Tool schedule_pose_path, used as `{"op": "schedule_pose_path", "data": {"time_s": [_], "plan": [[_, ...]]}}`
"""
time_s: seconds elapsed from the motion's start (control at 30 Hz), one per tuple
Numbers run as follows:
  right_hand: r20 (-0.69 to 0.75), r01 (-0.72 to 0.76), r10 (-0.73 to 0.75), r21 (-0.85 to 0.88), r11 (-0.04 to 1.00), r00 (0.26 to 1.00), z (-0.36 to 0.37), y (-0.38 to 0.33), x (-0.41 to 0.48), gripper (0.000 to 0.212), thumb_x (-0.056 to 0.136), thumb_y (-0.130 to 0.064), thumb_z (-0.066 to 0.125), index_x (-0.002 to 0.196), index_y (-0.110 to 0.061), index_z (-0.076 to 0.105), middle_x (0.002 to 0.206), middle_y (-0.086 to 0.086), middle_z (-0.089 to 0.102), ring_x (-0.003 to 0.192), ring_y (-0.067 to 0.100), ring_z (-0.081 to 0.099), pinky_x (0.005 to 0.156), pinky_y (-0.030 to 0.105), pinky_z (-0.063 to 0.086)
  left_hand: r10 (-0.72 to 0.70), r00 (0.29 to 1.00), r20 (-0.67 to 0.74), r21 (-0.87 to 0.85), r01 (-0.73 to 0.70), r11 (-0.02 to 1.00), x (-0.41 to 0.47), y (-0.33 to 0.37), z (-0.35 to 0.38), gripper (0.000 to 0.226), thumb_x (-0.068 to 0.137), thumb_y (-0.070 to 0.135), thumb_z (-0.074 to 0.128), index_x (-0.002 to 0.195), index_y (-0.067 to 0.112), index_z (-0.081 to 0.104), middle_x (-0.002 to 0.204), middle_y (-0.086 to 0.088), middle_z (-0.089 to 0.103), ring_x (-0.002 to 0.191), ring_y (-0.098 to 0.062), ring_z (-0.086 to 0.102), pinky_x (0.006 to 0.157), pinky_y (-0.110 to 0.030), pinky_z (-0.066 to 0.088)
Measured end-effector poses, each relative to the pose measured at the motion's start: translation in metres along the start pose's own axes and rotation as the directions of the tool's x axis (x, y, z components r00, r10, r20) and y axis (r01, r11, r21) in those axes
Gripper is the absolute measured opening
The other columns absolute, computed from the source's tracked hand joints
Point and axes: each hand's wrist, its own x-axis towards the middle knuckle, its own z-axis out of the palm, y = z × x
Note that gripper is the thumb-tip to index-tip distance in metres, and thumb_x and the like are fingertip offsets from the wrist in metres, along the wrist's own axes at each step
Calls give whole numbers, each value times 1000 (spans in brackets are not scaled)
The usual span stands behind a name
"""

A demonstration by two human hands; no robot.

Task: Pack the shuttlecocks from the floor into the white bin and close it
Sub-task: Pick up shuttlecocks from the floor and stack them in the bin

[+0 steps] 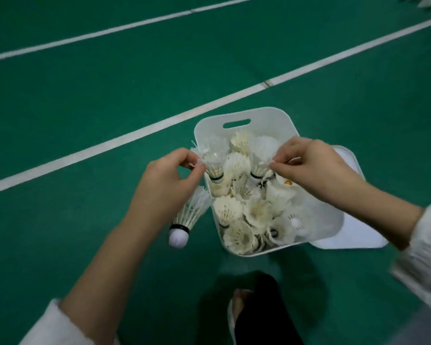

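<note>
The bin stood open on the green floor, heaped with shuttlecocks, its lid lying flat at its right side. Each hand pinched a shuttlecock by the feathers, cork down, directly over the bin: the left hand at its left rim, with a second one hanging outside the wall, the right hand over the middle

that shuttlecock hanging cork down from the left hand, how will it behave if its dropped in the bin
The hanging shuttlecock looks very light: the left hand carries it along with another. It would probably land cork first, then tip sideways on the uneven pile in the white bin. Its thin feathers look fragile, so pressing down may crush them.
</note>
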Motion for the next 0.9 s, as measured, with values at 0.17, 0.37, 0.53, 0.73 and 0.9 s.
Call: {"op": "schedule_pose_path", "data": {"time_s": [0.17, 0.37, 0.53, 0.73, 0.9], "plan": [[88, 59, -49, -118, 991, 995, 21, 51, -30, 14, 86, -22, 62, 85, -13, 73, 95, -7, 55, 80, 11, 53, 71, 20, 34, -40, 995, 90, 44, 36, 998, -17, 14, 33, 7, 87, 32, 59, 81, 29, 58, 88, 15, 63, 42, 5, 45, 48, -22, 29], [295, 165, -65, -327, 930, 953, 68, 81, -14, 20, 87, -12, 55, 97, -6, 71, 110, 4, 59, 98, 22, 59, 82, 24, 40, -75, 984, 159, 65, 65, 996, -22, 18, 53, 3, 87, 31, 58, 85, 29, 58, 89, 16, 64, 46, 11, 46, 47, -22, 28], [441, 209, -39, -343, 916, 897, 65, 82, -9, 29, 88, -13, 53, 114, -14, 64, 130, 2, 53, 117, 20, 53, 98, 27, 39, -78, 978, 194, 109, 58, 992, -21, 19, 54, 2, 87, 31, 58, 85, 30, 57, 86, 17, 63, 47, 14, 46, 47, -20, 27], [92, 191, -189, -22, 981, 978, -5, 56, -25, 30, 87, -23, 61, 115, -31, 55, 103, -11, 63, 96, 5, 57, 90, 26, 45, -52, 984, 169, 65, 42, 997, -13, 32, 54, 4, 86, 33, 59, 83, 31, 58, 77, 22, 60, 38, -2, 42, 44, -16, 27], [80, 255, -246, -132, 958, 966, -7, 55, -24, 15, 85, -30, 62, 94, -20, 68, 89, -6, 64, 77, 7, 54, 79, 32, 48, 34, 967, 252, 57, -50, 997, -9, 52, 80, 4, 89, 34, 56, 88, 30, 57, 90, 16, 63, 49, 13, 45, 53, -22, 32]]}}
